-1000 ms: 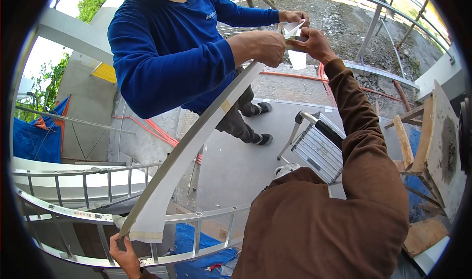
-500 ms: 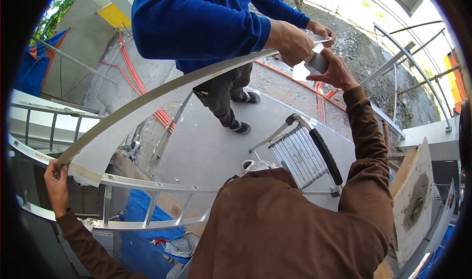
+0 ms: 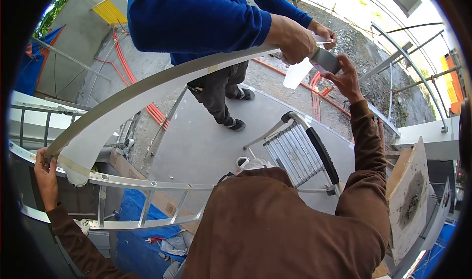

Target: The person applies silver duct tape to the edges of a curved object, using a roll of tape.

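Note:
A long grey-edged strip (image 3: 162,77) with a white sheet along its lower side arcs across the view. At its left end my left hand (image 3: 46,181) is closed on the grey edge between thumb and fingers. My right hand (image 3: 348,80) pinches a curved grey end piece (image 3: 325,60) at the upper right. Just left of it, a co-worker's closed hand (image 3: 297,41) grips the strip. That person's other hand (image 3: 323,33) holds a white edge there. A loose white flap (image 3: 297,73) hangs below these hands.
An aluminium ladder (image 3: 147,185) lies below the strip. A folding step stool (image 3: 300,151) stands on the grey floor panel (image 3: 206,146). Orange conduits (image 3: 130,72) run behind the co-worker. A stained board (image 3: 410,200) leans at right; a blue tarp (image 3: 135,220) lies lower left.
My left hand has shifted slightly left and up with the strip's end. My right hand has moved a little right and down, and more of the grey piece and white flap shows.

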